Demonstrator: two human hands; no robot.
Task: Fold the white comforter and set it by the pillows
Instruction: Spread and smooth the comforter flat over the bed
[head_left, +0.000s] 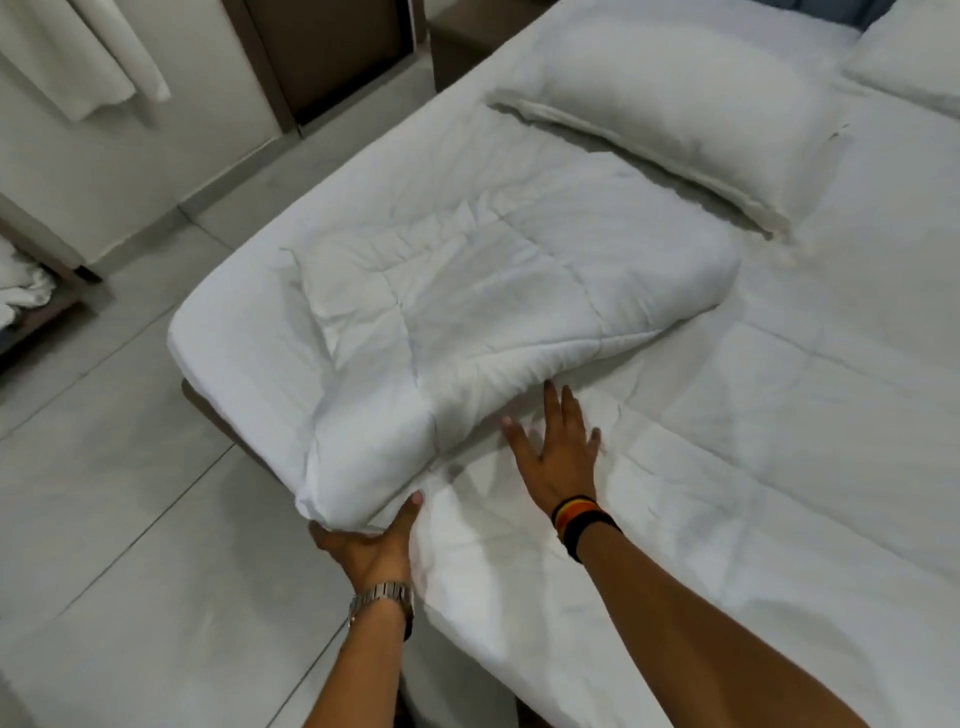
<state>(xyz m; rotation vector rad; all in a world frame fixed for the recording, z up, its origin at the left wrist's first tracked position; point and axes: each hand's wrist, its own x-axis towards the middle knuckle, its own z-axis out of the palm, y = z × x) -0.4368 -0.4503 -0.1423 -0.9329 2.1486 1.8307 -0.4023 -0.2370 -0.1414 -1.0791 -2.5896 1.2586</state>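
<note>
Two bare forearms come up from the bottom edge, no sleeves on either. The left hand (366, 545) has a metal link watch (382, 597) round its wrist, silvery, with a dark edge showing on the thumb side. The right hand (553, 457) carries stacked wristbands (579, 522): thin ones nearest the hand in black, yellow and orange-red, then a wider plain black band behind them. Fingernails are short and pale. No rings or gloves show on either hand.

Pale floor tiles (130, 493) surround the bed, with a white curtain (88, 57) and dark wooden door (332, 52) beyond.
</note>
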